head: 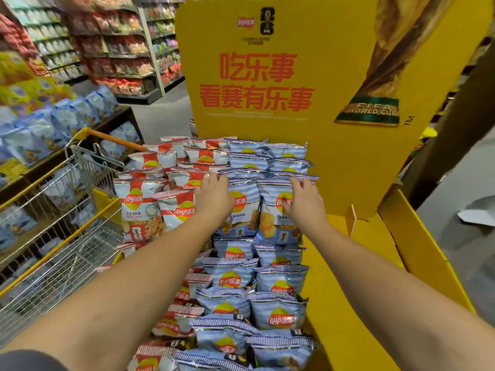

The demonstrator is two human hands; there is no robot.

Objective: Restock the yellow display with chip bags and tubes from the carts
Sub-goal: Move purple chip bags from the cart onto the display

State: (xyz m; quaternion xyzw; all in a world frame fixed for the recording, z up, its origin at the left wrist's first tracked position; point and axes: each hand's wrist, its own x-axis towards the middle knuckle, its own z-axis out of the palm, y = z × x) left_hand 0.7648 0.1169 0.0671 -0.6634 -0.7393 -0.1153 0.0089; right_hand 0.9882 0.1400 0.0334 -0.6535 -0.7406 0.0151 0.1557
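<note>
Both hands reach forward over the yellow display (417,253), each laid on the face of one upright blue chip bag in the middle of the bin. The left hand (214,196) lies flat on the left blue bag (242,210), fingers fairly straight and stretched to its top seam. The right hand (302,202) lies on the right blue bag (276,218), fingers spread over its upper edge. Neither hand appears curled round a bag; they look open and pressing, though the fingertips past the seams are hard to make out.

The two bags stand side by side, touching, their long axes running up and tilted slightly toward the far yellow backboard (281,76). Each lies directly beyond its own hand, so neither hand is nearer than the other. Behind them more blue bags (267,159) are stacked toward the backboard; in front, further rows of blue bags (257,282) step down toward the near edge.

To the left a column of red chip bags (171,207) fills the bin beside the blue ones. To the right the bin floor is bare yellow card. The wire cart (53,236) stands at the left, just beside the display, nearer the left arm. By my judgement, the pair is being pushed back into its row, so the coming move turns on pressing away along the bags' lean.
</note>
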